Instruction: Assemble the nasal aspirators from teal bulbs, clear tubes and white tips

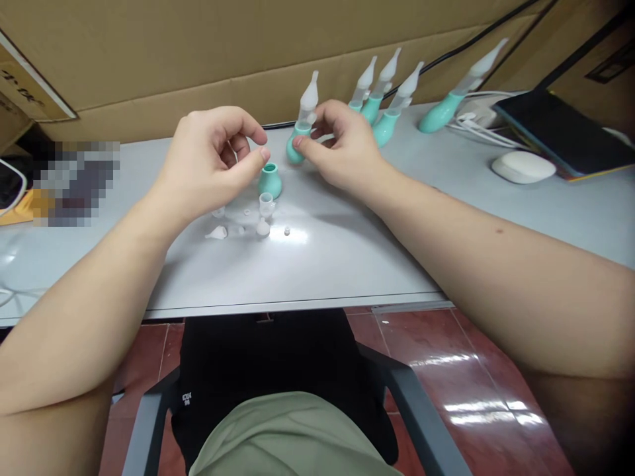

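While the right hand [347, 139] holds a teal-bulbed dropper [303, 119] at the surface's [317, 271] twelve o'clock, the left hand [213, 155], at eleven, curls narrowly, seemingly empty, by an open bulb [270, 185]; this looks like placing, where release calls for steadiness.

In the upper centre of the frame, an assembled teal-and-white bulb [296, 151] is gripped by the right hand [350, 145]. The left hand [206, 155], its fingers curled, is held just beside a separate teal bulb [269, 186]. Below, small white and clear parts [217, 233] are scattered on the grey surface [322, 271]; four more assembled bulbs [387, 128] are seen toward the upper right
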### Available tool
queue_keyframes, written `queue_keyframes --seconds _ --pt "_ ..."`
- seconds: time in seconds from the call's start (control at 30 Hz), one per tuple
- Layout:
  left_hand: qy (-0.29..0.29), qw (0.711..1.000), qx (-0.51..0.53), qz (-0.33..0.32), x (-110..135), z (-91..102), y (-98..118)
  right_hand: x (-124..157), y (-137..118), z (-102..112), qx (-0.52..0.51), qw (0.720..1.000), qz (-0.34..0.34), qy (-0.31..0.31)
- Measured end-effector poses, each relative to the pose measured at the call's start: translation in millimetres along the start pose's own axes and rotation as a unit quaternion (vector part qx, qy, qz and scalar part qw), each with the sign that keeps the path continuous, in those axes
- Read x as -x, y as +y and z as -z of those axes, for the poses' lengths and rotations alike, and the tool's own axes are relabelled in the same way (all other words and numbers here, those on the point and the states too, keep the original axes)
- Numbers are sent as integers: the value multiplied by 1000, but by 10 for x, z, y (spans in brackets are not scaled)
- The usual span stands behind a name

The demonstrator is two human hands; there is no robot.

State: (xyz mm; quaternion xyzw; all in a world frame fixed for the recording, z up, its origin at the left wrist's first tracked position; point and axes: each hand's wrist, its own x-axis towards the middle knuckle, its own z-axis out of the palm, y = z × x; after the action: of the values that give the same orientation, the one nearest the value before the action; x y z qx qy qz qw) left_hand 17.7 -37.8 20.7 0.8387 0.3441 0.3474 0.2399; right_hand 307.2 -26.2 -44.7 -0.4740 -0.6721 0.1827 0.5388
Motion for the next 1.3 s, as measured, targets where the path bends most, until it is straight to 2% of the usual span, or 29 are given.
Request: queue_keyframes --seconds 0.07,0.13,0.23,0.33,0.47,0.57,0.63,0.8,0.97,1.2,1.3 --pt "9 1000 5 -6 6 -6 -1 82 -179 31 -25 999 27 40" --pt "25 999 30 -20 10 -20 2 171 -344 80 -22 996 67 45" --pt "10 994 108 -33 14 -49 11 262 -489 145 20 991 130 30" --pt "-4 986 160 -45 14 -88 11 277 -484 146 66 980 187 3" --pt "-8 984 171 -51 21 -135 17 264 -399 106 117 970 206 -48" --pt "-4 982 183 -35 34 -133 61 267 -385 108 96 970 212 -75" --pt "-6 983 184 -13 40 -114 110 269 -400 121 82 971 209 -87" --pt "-55 984 164 46 43 -79 193 264 -440 140 90 974 180 -106" --pt "-63 980 189 10 32 -82 179 283 -483 166 56 976 153 -144" --pt "-64 974 217 14 27 -77 184 288 -617 252 -31 977 69 -200" --pt "-81 973 215 24 27 -53 190 257 -616 275 -70 972 44 -220"
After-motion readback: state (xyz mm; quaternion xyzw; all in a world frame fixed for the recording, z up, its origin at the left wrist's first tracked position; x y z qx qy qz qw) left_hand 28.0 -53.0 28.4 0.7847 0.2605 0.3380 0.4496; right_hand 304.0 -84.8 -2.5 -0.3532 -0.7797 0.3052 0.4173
